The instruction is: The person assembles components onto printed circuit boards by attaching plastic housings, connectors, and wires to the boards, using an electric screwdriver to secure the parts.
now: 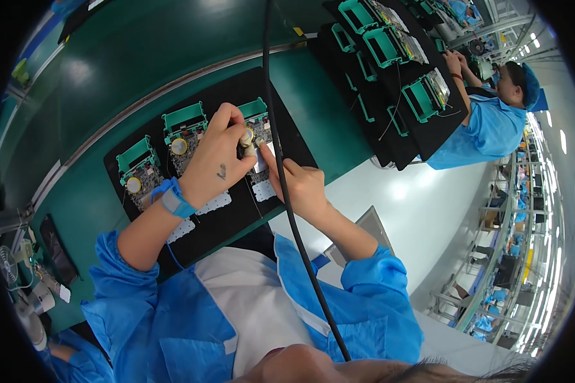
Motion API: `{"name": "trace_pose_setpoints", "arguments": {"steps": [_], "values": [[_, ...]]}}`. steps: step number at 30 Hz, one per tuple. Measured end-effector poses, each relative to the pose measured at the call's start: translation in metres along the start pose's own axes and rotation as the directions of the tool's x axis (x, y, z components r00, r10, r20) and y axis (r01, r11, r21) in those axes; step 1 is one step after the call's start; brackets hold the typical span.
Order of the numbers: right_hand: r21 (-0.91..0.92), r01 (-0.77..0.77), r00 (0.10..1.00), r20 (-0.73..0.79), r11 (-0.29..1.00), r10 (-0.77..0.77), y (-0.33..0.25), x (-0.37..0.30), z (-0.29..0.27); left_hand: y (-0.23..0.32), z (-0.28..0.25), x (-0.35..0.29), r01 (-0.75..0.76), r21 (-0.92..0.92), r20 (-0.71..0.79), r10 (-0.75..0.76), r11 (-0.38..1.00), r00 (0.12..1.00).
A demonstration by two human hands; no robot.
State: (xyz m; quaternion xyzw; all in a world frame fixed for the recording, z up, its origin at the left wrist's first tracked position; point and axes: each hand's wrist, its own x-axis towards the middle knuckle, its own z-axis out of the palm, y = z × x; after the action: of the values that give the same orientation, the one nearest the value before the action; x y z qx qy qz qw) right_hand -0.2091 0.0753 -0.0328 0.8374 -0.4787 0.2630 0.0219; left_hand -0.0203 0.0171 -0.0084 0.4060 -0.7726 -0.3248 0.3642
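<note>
My left hand (pixel 217 153), with a blue strap (pixel 177 203) round its wrist, reaches over the circuit board (pixel 260 127) at the right of a black mat. Its thumb and bent forefinger are closed in a pinch at a small round yellow-rimmed disc (pixel 248 135) on that board. From the other side comes my right hand (pixel 300 185), its forefinger tip beside the left fingertips and the rest curled in. What lies under the right fingers is hidden. Two more boards, each with a green plastic frame (pixel 137 153) and a similar disc (pixel 179 147), lie leftward, partly behind my left hand.
A black cable (pixel 276 127) hangs across the view in front of my right hand. The black mat (pixel 287 143) rests on a green bench (pixel 70 179). More green frames (pixel 383 48) and boards lie on a black surface at far right, where a co-worker (pixel 492 127) in blue works.
</note>
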Motion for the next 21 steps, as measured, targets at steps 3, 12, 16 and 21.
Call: {"name": "trace_pose_setpoints", "arguments": {"steps": [3, 12, 16, 21], "values": [[-0.127, 0.043, 0.999, 0.004, 0.991, -0.043, -0.003, -0.001, 0.001, 0.0, -0.001, 0.001, 0.002, 0.022, 0.02, -0.002, 1.0, 1.0], [0.072, -0.39, 0.887, -0.236, 0.918, 0.396, 0.058, -0.013, -0.004, -0.007, -0.083, -0.108, 0.236, 0.415, -0.493, -0.001, 0.879, 0.87], [0.252, -0.544, 0.83, 0.021, 0.801, 0.557, 0.046, -0.001, 0.006, -0.03, -0.104, -0.195, 0.521, -0.547, -0.393, -0.751, 0.655, 0.531], [0.628, -0.69, 0.71, 0.495, 0.359, 0.5, 0.041, 0.011, 0.001, -0.043, -0.102, -0.192, 0.393, -0.698, -0.239, -0.712, 0.599, 0.66]]}}
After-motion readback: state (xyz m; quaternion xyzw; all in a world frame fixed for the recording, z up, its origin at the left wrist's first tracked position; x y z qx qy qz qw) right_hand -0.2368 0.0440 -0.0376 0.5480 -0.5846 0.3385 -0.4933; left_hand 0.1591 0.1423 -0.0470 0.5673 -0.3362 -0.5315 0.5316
